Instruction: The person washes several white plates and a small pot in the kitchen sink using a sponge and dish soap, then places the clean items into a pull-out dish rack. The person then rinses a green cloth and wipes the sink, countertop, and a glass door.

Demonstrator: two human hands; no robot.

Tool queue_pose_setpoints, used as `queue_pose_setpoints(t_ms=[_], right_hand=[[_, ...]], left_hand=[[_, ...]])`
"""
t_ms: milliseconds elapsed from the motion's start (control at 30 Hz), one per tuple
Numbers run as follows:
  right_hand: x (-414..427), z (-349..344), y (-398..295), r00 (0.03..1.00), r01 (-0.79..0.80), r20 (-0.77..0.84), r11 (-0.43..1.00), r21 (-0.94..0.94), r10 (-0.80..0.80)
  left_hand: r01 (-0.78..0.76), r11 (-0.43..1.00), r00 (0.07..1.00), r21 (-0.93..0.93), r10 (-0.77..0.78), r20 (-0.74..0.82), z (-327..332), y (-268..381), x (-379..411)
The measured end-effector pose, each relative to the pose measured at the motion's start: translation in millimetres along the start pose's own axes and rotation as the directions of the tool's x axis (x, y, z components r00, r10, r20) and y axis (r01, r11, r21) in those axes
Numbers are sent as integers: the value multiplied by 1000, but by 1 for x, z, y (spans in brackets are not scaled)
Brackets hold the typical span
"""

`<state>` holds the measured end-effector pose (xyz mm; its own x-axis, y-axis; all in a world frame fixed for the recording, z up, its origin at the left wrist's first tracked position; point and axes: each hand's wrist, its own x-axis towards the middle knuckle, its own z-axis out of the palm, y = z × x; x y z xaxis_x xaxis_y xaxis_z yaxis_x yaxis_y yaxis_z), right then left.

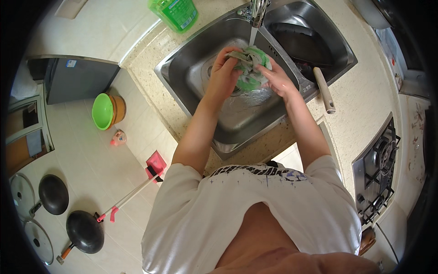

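Observation:
A wet, crumpled green-and-white cloth [251, 65] is held between my two hands over the larger basin of the stainless steel sink [246, 120]. My left hand [226, 70] grips its left side, and my right hand [276, 78] has hold of the right side. Water runs from the chrome faucet [259, 13] straight onto the top of the cloth. Below, a sheet of water spreads over the basin floor, where a drain is partly hidden by my hands.
A dark pan [301, 42] lies in the smaller basin, its pale handle [324, 90] jutting over the counter's edge. Behind the sink stands a green detergent bottle [176, 15]. A gas stove [378, 171] is set in the right counter. Frying pans [85, 233] hang at left.

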<state>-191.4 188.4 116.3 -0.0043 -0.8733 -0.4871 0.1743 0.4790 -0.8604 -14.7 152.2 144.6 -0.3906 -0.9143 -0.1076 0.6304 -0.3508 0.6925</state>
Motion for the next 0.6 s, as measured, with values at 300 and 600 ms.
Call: queue_pose_setpoints(t_ms=[300, 600], right_hand=[[-30, 61, -26, 717, 474, 86, 394, -788, -691], [67, -4, 15, 920, 235, -173, 848, -474, -351]], left_hand=[[397, 843, 889, -362, -452, -79, -23, -25, 14], [284, 944, 898, 168, -200, -392, -12, -51, 21]])
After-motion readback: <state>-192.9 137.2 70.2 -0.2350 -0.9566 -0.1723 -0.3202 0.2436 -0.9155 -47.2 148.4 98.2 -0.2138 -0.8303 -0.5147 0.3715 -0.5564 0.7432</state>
